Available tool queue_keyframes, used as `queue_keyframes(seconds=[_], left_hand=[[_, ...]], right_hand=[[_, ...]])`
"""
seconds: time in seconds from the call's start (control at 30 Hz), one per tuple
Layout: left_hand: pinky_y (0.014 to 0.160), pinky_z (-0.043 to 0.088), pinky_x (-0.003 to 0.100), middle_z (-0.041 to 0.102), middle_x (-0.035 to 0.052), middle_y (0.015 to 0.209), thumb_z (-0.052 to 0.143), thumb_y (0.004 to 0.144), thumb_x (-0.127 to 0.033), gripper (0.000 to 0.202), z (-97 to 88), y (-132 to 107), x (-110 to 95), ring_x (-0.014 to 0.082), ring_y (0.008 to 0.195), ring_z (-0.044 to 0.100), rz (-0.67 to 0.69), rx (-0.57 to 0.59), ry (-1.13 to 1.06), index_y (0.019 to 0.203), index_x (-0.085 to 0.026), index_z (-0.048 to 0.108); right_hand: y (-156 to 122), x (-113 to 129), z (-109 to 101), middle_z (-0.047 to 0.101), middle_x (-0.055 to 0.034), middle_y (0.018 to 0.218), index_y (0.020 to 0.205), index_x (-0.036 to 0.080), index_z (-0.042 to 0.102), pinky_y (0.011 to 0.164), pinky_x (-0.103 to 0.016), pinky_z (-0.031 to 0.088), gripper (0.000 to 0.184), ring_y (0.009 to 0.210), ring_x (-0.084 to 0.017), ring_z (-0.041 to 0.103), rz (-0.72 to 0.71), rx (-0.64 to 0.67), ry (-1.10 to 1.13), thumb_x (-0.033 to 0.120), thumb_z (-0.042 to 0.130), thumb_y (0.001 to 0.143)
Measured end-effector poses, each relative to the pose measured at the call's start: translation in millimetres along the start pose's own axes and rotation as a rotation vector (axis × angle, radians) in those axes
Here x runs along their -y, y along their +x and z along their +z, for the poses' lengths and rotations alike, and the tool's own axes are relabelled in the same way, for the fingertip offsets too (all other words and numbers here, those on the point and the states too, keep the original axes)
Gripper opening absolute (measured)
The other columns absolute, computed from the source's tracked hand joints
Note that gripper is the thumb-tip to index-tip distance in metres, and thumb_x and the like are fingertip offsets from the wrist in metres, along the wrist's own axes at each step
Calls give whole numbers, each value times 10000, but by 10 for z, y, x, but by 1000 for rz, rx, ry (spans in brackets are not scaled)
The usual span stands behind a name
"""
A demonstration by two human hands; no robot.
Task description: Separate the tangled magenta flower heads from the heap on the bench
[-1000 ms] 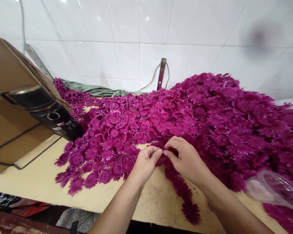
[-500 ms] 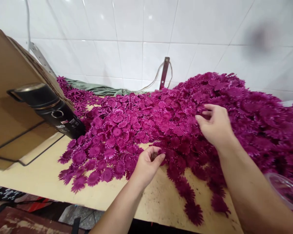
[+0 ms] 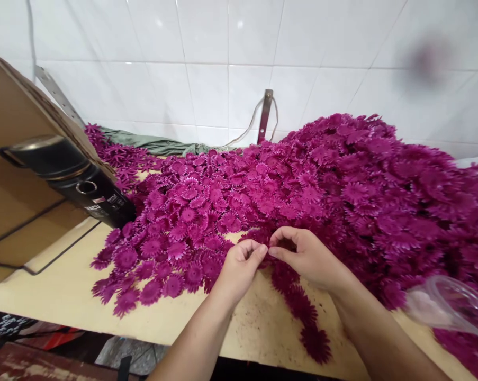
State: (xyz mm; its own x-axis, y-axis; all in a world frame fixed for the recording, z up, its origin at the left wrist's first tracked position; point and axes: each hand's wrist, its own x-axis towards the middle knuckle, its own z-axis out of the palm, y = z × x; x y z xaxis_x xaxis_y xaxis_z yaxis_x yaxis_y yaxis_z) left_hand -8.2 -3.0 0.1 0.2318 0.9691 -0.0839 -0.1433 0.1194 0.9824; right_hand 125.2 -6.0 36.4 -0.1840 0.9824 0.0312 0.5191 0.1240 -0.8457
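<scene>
A large heap of magenta artificial flower heads [image 3: 258, 185] covers much of the wooden tabletop [image 3: 258, 323]. At the heap's front edge, my left hand [image 3: 241, 264] is closed in a pinch. Almost fingertip to fingertip with it, my right hand [image 3: 302, 251] pinches too. Whatever is between the fingers is too small or hidden to make out. Just below my right hand, a short trail of dark magenta flowers [image 3: 300, 307] hangs toward the table's front edge.
A black vacuum bottle [image 3: 75, 182] leans at the left, beside a cardboard box [image 3: 20, 159] and a black wire frame [image 3: 60, 248]. A clear plastic tub [image 3: 441, 307] stands at the right. Behind are a green cloth [image 3: 155, 142], a metal bracket [image 3: 265, 116] and white tiled wall [image 3: 207, 37].
My right hand has come down and left from the heap to meet my left hand, which stays put in its pinch. The flowers that hung beside my right forearm are no longer visible there.
</scene>
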Motion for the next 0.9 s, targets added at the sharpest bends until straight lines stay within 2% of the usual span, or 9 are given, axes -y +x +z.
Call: queue_keyframes(seconds=[0.1,0.23,0.3,0.37,0.47,0.57,0.67,0.77,0.9], left_hand=[[515,278,219,369,-63,519,630,634,-399,308,36,-37,-51,78,512,316,19,2,20,547,-175,439],[527,300,223,402,-55,526,634,629,-361,257,53,-110,-99,87,524,352,14,-20,3,570,-174,468],[549,321,227,443,-43,552,642,624,-357,240,43,-125,-115,95,549,385,6,-37,-20,596,-167,498],[584,341,233,489,-27,595,656,615,-358,237,34,-111,-123,103,585,420,8,-56,-47,638,-159,529],[569,323,227,466,-37,579,667,609,-386,271,35,-58,-116,94,565,397,16,-54,-59,625,-159,521],[509,265,217,364,-66,510,654,619,-444,355,40,-11,-82,76,502,315,18,-50,-45,546,-175,434],[497,253,216,348,-66,508,627,639,-489,401,38,13,-44,77,501,304,13,-65,-16,530,-181,395],[492,241,217,322,-67,507,602,654,-521,432,41,19,-27,76,503,281,26,-55,17,513,-182,373],[487,238,218,311,-71,509,611,645,-511,416,64,-28,-48,76,501,272,46,-2,40,530,-185,379]], right_hand=[[49,-33,-56,549,3,600,648,185,529,559,-272,417,93,576,-140,501,-32,-146,-10,256,504,703],[262,-174,-380,526,-19,608,640,198,489,627,-347,430,71,586,-173,496,18,-747,-230,241,489,696],[379,-249,-577,537,-40,646,686,192,506,663,-388,440,32,619,-198,521,54,-889,-318,224,508,683],[422,-262,-674,578,-107,827,821,166,549,718,-422,446,164,774,-249,556,-16,-875,-407,216,549,665],[286,-130,-547,553,-159,1069,974,152,559,831,-450,418,275,1015,-290,503,-220,-777,-514,212,551,706],[23,47,-247,625,-81,866,834,183,593,806,-388,433,112,864,-217,554,-336,-492,-450,230,497,799],[-148,100,-20,625,-36,763,757,191,585,721,-331,450,69,765,-179,561,-220,-231,-297,225,532,786],[-172,52,61,626,-22,746,730,189,574,700,-309,447,50,738,-165,565,-124,-106,-168,199,538,762],[-76,-38,-3,598,-11,672,671,193,541,622,-278,442,96,653,-150,550,-133,-181,-112,173,492,752]])
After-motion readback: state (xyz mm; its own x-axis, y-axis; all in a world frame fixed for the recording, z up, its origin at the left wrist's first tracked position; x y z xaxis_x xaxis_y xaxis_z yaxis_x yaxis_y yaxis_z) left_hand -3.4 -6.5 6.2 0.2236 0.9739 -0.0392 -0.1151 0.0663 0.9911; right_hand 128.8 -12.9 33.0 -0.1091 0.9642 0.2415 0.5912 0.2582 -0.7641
